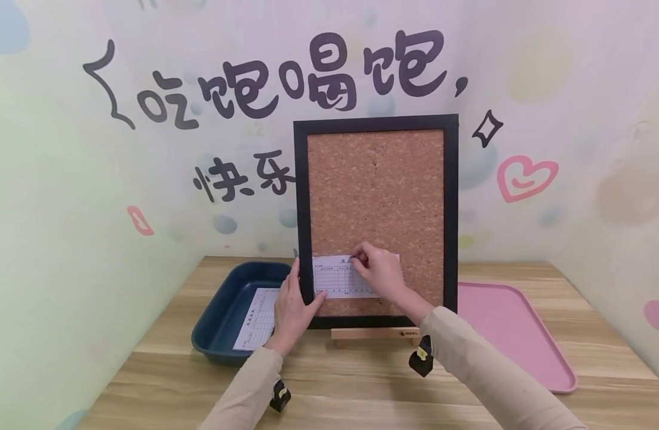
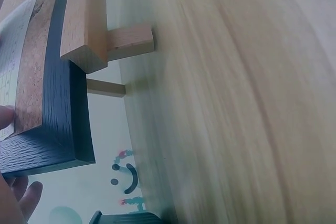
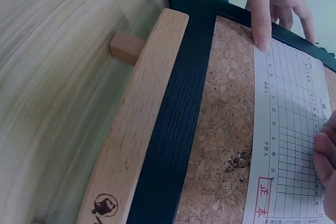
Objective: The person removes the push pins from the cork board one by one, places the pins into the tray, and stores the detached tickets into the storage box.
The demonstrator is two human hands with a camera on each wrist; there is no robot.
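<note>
A cork board [image 1: 376, 191] in a black frame leans upright on a wooden easel [image 1: 369, 333]. Low on the cork lies a white printed receipt slip [image 3: 289, 129], its red stamp showing in the right wrist view. The left hand [image 1: 293, 304] grips the frame's left side, thumb pressing the slip's lower left corner and fingers behind the frame. At the slip's top edge, near its middle, the right hand [image 1: 380, 272] has curled fingers pinching a small dark pin-like object, mostly hidden by the fingertips.
To the left, a dark blue tray [image 1: 213, 322] holds another printed slip [image 1: 256, 316]. A pink tray [image 1: 514, 334] lies flat at the right, partly behind the board. The wood-grain table [image 1: 351, 388] meets a decorated wall [image 1: 243, 227] behind.
</note>
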